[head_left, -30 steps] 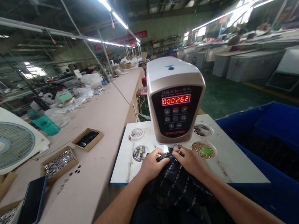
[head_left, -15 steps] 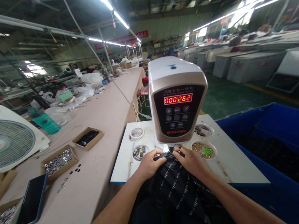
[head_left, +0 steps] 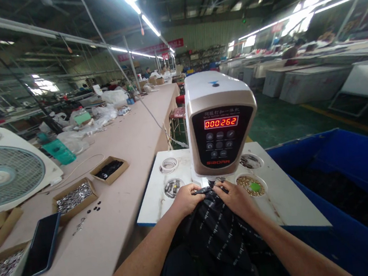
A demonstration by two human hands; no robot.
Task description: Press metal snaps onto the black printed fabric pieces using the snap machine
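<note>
A black garment with rows of white print (head_left: 219, 228) hangs from both hands down over my lap. My left hand (head_left: 187, 199) pinches its upper edge between thumb and fingers. On the other side my right hand (head_left: 234, 196) grips the same edge, close under the head of a snap-button machine (head_left: 223, 142). The machine's red display reads 000262. The fabric's edge lies at the press point below the head; my fingers partly hide that spot, so I cannot see whether a button sits there.
Round wells in the white machine table (head_left: 155, 205) hold metal parts, gold snaps (head_left: 249, 185) among them. At left, a long bench (head_left: 132, 154) carries a fan (head_left: 1, 171), a phone (head_left: 40, 247), a teal bottle (head_left: 57, 148) and boxes of snap parts (head_left: 75, 197). A blue bin (head_left: 333, 141) stands right.
Both hands keep their hold on the garment at the machine, almost still. The view has shifted very slightly, and the display number is the same.
</note>
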